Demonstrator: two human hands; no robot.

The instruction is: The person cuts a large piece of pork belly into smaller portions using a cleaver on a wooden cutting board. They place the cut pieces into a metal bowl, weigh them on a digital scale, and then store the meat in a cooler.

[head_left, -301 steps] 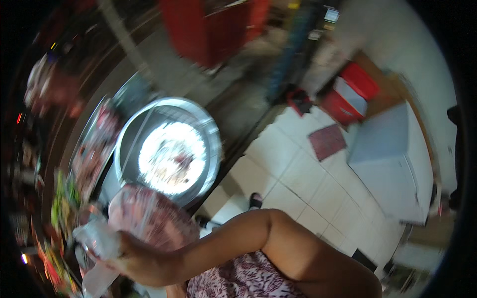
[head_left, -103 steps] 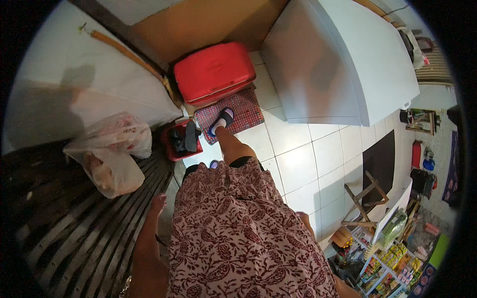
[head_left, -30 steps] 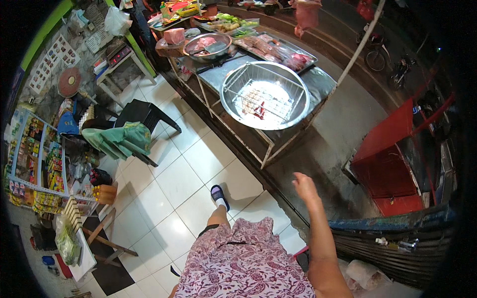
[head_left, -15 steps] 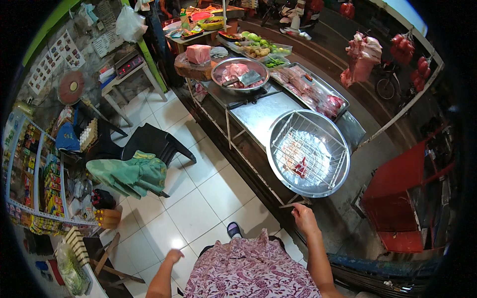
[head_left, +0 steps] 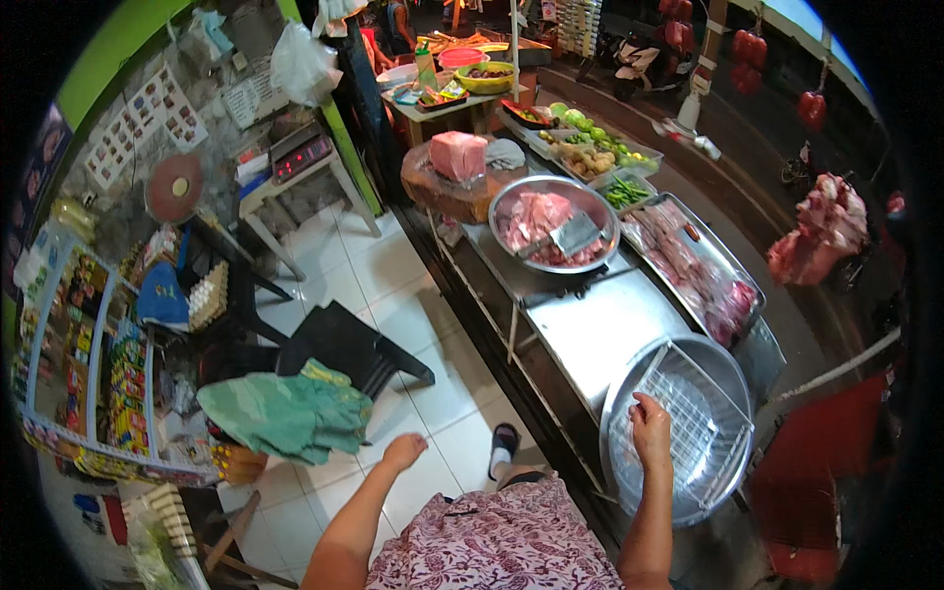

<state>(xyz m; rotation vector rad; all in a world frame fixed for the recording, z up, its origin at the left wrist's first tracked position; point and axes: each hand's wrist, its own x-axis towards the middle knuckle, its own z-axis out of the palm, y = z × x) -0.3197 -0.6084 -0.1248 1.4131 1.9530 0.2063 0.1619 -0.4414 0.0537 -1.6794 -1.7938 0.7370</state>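
My left hand (head_left: 404, 452) hangs over the tiled floor, its fingers loosely curled with nothing seen in them. My right hand (head_left: 650, 429) hovers in front of a wide metal basin (head_left: 735, 482), fingers bent inward and holding nothing visible. In the basin leans a white wire rack (head_left: 688, 388). Farther along the metal table (head_left: 600, 320), a steel bowl (head_left: 501, 221) holds cut raw meat (head_left: 536, 214), with a cleaver (head_left: 573, 234) lying across it. A large pink block of meat (head_left: 458, 155) rests on a round wooden chopping block (head_left: 418, 177).
A metal tray (head_left: 752, 285) of bagged meat lies on the street side, near tubs of vegetables (head_left: 590, 152). Raw meat (head_left: 824, 231) hangs at right. Left are a black chair (head_left: 344, 339) with a green cloth (head_left: 285, 408), a goods shelf (head_left: 93, 354) and a scale (head_left: 298, 152).
I have stepped forward along the table; the basin and bowl now appear nearer. Both hands have risen in view, the right one now in front of the basin. The hanging meat appears lower.
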